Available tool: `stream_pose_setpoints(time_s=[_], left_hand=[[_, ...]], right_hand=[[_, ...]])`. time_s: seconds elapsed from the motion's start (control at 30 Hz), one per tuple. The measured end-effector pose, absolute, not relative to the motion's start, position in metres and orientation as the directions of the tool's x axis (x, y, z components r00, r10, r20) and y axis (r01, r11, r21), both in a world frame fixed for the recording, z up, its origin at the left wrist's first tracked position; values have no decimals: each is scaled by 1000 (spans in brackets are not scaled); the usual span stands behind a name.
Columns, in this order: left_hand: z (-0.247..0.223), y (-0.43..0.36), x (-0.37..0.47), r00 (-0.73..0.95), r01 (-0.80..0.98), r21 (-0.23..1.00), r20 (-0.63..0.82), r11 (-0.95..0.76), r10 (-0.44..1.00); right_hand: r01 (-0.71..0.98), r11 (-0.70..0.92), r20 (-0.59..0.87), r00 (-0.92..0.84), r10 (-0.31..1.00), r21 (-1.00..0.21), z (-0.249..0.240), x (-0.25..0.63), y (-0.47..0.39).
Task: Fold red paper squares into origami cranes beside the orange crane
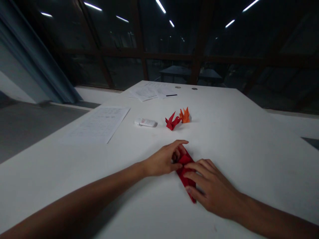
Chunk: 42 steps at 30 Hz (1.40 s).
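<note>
A partly folded sheet of red origami paper (184, 161) lies slanted on the white table, narrowing toward its near end. My left hand (166, 158) is curled at its far part, thumb on the paper and index finger stretched over the top edge. From the right, my right hand (209, 186) rests its fingertips on the middle and near part, pressing it down. Both hands partly cover the paper, so some folds are hidden. Beyond them stand a finished red paper crane (172, 121) and an orange paper crane (184, 115), close together.
Left of the cranes lies a white capped bottle or tube (146, 122). A printed sheet (99, 122) lies at the table's left edge. Farther back are more papers (149, 91), a black pen-like stick (171, 95) and two small round discs (194, 88). Dark windows stand behind the table (249, 139).
</note>
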State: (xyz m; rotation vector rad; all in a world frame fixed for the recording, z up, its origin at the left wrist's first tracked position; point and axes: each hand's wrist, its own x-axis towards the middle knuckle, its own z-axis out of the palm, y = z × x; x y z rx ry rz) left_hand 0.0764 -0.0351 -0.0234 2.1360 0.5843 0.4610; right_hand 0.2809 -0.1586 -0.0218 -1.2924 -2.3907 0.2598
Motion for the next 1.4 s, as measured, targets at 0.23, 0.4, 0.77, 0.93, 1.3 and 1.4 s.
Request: stream_pose_setpoints(time_s=[0.23, 0.4, 0.77, 0.93, 1.3, 1.4], left_hand=[[-22, -41, 82, 823, 229, 829, 114, -509, 557], [-21, -47, 81, 840, 261, 735, 145, -625, 522], [-16, -50, 81, 870, 269, 549, 215, -792, 444], [-18, -48, 82, 848, 322, 603, 159, -730, 505], [-24, -45, 81, 836, 300, 678, 153, -671, 528], [-24, -45, 82, 833, 298, 686, 153, -663, 532]], right_hand=[[754, 403, 341, -249, 906, -519, -35, 289, -150], [748, 374, 307, -236, 922, -549, -37, 292, -144], [777, 399, 375, -227, 899, -487, -34, 293, -141], [763, 501, 467, -297, 833, -408, -31, 295, -144], [774, 586, 530, -403, 746, -238, -28, 290, -154], [779, 584, 631, -337, 699, -230, -30, 295, -154]])
